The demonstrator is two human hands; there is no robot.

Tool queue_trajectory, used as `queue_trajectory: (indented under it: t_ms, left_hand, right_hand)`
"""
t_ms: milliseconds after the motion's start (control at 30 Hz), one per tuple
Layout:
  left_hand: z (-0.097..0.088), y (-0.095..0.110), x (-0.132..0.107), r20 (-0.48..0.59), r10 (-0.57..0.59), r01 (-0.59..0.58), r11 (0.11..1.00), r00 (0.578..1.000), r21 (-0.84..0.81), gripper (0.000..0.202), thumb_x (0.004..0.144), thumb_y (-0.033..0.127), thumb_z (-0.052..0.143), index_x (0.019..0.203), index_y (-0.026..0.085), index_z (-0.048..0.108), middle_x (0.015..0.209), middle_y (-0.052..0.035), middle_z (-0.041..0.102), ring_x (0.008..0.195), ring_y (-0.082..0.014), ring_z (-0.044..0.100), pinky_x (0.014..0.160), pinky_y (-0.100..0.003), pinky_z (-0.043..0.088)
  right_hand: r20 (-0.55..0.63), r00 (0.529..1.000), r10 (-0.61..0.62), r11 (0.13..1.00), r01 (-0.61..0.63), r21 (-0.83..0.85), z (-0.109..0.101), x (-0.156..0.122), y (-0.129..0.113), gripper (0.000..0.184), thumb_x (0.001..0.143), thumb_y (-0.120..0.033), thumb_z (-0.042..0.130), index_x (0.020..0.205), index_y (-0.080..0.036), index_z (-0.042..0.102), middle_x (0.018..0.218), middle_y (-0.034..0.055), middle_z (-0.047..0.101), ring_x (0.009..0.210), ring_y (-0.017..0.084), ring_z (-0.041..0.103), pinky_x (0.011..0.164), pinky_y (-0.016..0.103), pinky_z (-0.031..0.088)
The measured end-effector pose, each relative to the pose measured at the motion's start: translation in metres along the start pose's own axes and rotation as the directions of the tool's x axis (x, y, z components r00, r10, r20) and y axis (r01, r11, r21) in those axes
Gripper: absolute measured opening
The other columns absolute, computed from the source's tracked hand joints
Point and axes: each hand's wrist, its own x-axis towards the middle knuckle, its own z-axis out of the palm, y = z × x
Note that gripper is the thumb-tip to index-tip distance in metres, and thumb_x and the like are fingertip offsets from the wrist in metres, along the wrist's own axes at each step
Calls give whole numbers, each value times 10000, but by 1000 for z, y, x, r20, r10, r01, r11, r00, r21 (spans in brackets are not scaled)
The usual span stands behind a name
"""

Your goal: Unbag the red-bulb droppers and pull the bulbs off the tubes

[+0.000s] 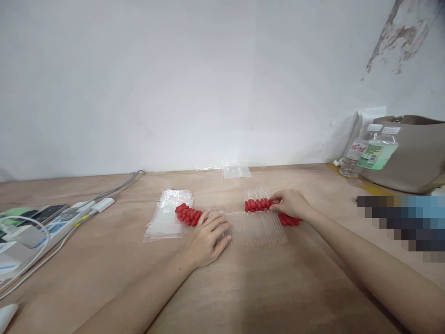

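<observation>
A row of clear glass droppers (257, 227) with red rubber bulbs lies side by side on the wooden table (243, 287). One cluster of red bulbs (189, 215) shows at the left end, another cluster (259, 204) at the right. My left hand (208, 239) lies flat on the droppers' left part, fingers spread. My right hand (290, 204) has its fingers curled and pinched at the right red bulbs. A stack of small clear zip bags (167, 215) sits just left of the droppers.
One more clear zip bag (235, 172) lies near the wall. A power strip with plugs and cables (52, 225) and phones occupy the left edge. Two plastic bottles (368, 150) and a beige bag (417, 155) stand at the right.
</observation>
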Motion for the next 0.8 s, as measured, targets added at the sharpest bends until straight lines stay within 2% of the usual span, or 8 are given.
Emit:
queue_trajectory:
  t_ms: [100,233,333,400,533,600,700,800]
  left_hand:
    - [-1,0,0,-1,0,0,1000,1000,3,265,846,246,466,1090,196,559,1056,-74,607,1113,-226,467,1009,-519,243]
    - [0,-1,0,-42,10,-8,999,999,35,303,836,243,482,1129,193,536,1131,-87,567,1146,-233,437,1008,-506,263]
    - [3,-2,0,-98,13,-6,998,995,68,388,843,206,458,1230,183,449,1237,-103,491,1197,-239,384,1007,-490,280]
    - [4,-1,0,-136,13,0,995,991,101,437,847,150,423,1282,165,384,1287,-114,443,1231,-243,340,1003,-473,294]
    - [5,1,2,-163,59,-26,980,985,198,455,839,91,410,1289,144,374,1297,-120,437,1251,-257,303,1001,-456,285]
    - [4,3,3,-170,109,-67,970,979,233,400,840,108,441,1235,173,444,1224,-98,513,1196,-247,378,983,-449,289]
    - [4,4,3,-177,164,-118,963,971,242,273,839,145,494,1103,192,544,970,-49,638,964,-195,530,886,-396,344]
    - [2,7,2,-180,200,-157,962,963,224,213,843,150,505,1047,170,563,785,-15,648,780,-148,548,788,-344,353]
  right_hand:
    - [-34,998,56,997,-54,59,-3,2,1,187,611,-363,631,741,-240,684,660,-15,662,637,155,595,568,246,390]
    - [-167,975,147,982,-124,145,-7,-3,-8,298,724,-399,505,853,-186,669,798,37,678,741,168,607,616,244,430]
    - [-231,961,150,963,-89,255,-1,-17,-22,316,757,-384,474,913,-181,659,759,32,674,658,155,594,575,245,432]
    - [-290,955,60,952,33,305,10,-32,-32,294,767,-375,483,916,-194,659,744,28,670,624,157,577,564,262,425]
    - [-364,890,-275,893,376,246,37,-65,-49,200,801,-298,492,903,-230,651,852,26,664,781,177,573,734,325,408]
    - [-335,873,-353,869,439,229,45,-78,-55,180,813,-265,488,901,-246,643,833,18,656,772,169,561,725,325,390]
    - [-291,869,-400,853,469,229,49,-90,-61,176,826,-251,477,910,-252,631,770,4,647,721,153,537,689,307,365]
    - [-278,855,-438,857,491,158,49,-93,-66,158,813,-276,504,910,-243,624,782,6,651,731,157,516,715,323,320]
